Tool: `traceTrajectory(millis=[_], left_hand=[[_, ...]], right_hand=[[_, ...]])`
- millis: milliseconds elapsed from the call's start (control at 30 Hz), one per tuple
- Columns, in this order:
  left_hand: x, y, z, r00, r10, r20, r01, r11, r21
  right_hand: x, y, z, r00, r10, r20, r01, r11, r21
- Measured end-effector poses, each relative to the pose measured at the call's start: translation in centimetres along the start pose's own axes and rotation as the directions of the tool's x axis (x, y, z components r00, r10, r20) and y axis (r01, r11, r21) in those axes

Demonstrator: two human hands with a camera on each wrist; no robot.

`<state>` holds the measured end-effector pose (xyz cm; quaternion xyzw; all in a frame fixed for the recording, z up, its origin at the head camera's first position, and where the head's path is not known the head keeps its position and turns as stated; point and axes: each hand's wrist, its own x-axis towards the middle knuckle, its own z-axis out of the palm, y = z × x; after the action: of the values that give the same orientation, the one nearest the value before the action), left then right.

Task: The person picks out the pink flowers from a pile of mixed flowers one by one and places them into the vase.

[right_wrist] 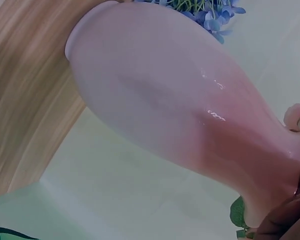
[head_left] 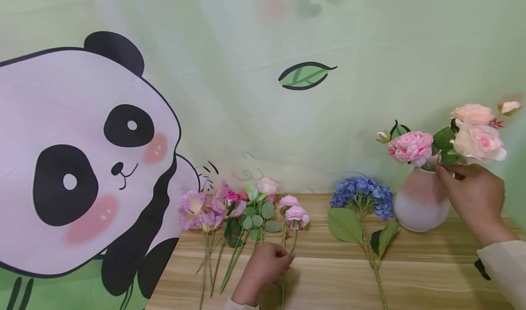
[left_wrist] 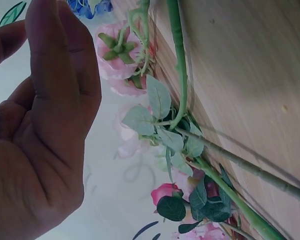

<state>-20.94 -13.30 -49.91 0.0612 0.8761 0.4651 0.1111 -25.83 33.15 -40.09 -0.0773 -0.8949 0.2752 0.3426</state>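
Observation:
A white-and-pink vase (head_left: pixel 423 200) stands upright at the table's right, holding a pink peony-like flower (head_left: pixel 411 146) and pale pink roses (head_left: pixel 480 141). At its mouth, my right hand (head_left: pixel 472 193) pinches what looks like the rose stem; the fingers largely hide the grip. In the right wrist view those fingers (right_wrist: pixel 285 215) lie against the rim of the vase (right_wrist: pixel 160 95). My left hand (head_left: pixel 267 266) hovers beside the stems of small pink flowers (head_left: pixel 297 216). The left wrist view shows its fingers (left_wrist: pixel 55 65) loosely bent, apart from the stems, with the tips cut off.
A blue hydrangea (head_left: pixel 363 193) with green leaves lies left of the vase. Purple-pink flowers (head_left: pixel 193 212) and leafy rose stems (head_left: pixel 256 218) lie along the left half of the wooden table (head_left: pixel 328 278). Behind hangs a pale green cloth (head_left: pixel 230 95) printed with a panda.

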Motion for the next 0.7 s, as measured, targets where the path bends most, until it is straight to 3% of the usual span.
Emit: traceTrajectory(millis=[167, 333, 500, 600, 700], left_hand=[[0.0, -0.3, -0.3, 1.000, -0.009, -0.016, 0.010, 1.000, 0.015], [0.3, -0.4, -0.7, 0.998, -0.025, -0.060, 0.033, 0.991, 0.131], [0.8, -1.1, -0.6, 0.992, -0.029, -0.123, 0.058, 0.969, 0.241], [1.9, -2.6, 0.1, 0.989, 0.003, -0.146, 0.038, 0.960, 0.276], [4.4, -6.0, 1.6, 0.987, 0.042, -0.157, 0.017, 0.934, 0.356]], right_hand=[[-0.7, 0.1, 0.3, 0.995, 0.072, -0.068, -0.071, 0.997, 0.028], [-1.9, 0.7, 0.6, 0.982, 0.087, -0.166, -0.078, 0.995, 0.060], [-4.0, 1.0, 1.5, 0.990, 0.042, -0.132, -0.035, 0.998, 0.054], [-5.5, 0.8, 2.5, 0.996, -0.024, -0.088, 0.030, 0.997, 0.067], [-6.9, 0.3, 3.5, 0.996, -0.085, -0.041, 0.088, 0.991, 0.098]])
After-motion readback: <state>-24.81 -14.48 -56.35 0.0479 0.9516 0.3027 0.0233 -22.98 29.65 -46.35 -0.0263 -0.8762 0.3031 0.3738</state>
